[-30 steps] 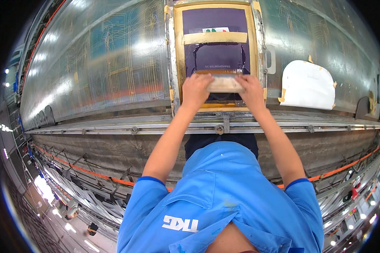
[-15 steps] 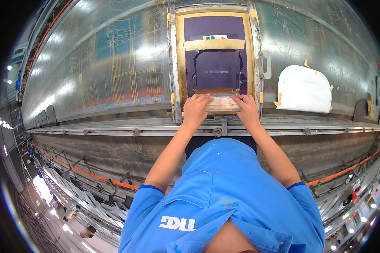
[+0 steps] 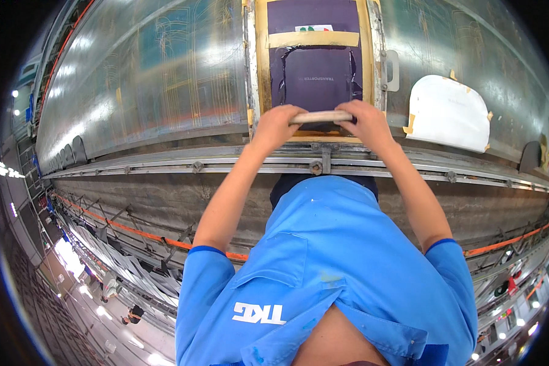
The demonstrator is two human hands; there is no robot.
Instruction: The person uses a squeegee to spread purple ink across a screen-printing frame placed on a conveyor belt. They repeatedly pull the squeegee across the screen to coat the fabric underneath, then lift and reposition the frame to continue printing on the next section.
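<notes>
My left hand (image 3: 277, 127) and my right hand (image 3: 368, 124) grip the two ends of a wooden-handled squeegee (image 3: 321, 116), fingers wrapped over its top. It lies crosswise above the near end of a screen-printing frame (image 3: 251, 73). The handle appears as a narrow pale bar. Whether its blade, hidden below, touches the screen I cannot tell. The purple screen (image 3: 316, 64) has a shiny dark outline around its middle. A strip of tan tape (image 3: 313, 39) crosses it farther up, and brown ink (image 3: 316, 132) shows at the near end.
A long metal table (image 3: 189, 85) extends to both sides. White rounded sheet (image 3: 449, 113) is taped down right of the frame. A metal rail with bolts (image 3: 226, 165) runs along the near edge. Dark curved pieces (image 3: 73, 152) stand far left. People (image 3: 132, 315) are in the background, lower left.
My hands have raised and tilted the squeegee, so its handle now looks thinner. The whole view has shifted, placing the frame and table higher in the picture.
</notes>
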